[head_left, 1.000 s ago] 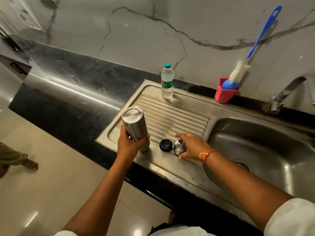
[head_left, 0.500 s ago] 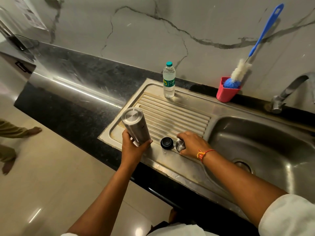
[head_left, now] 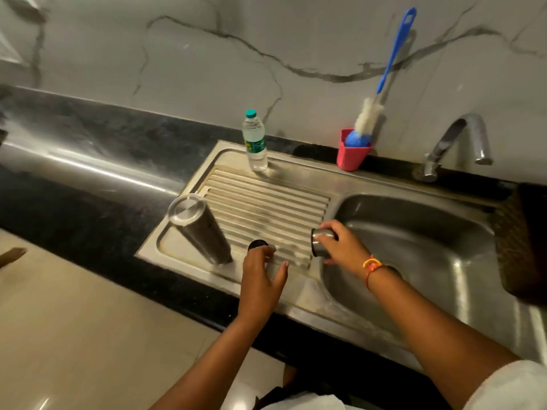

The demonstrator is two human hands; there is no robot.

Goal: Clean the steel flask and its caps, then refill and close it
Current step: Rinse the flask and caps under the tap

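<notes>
Head: flask [head_left: 199,229] inverted, axis upright, unheld.

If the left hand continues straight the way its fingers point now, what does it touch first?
Most likely the small black cap on the ribbed drainboard: the left hand is open just behind it, fingertips almost there. Depth is unclear.

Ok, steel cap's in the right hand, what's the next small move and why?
Probably close the left hand on the black inner cap: its fingers are open right at it, the right hand already holds the steel cap by the basin, and the flask stands inverted on the drainboard.
</notes>
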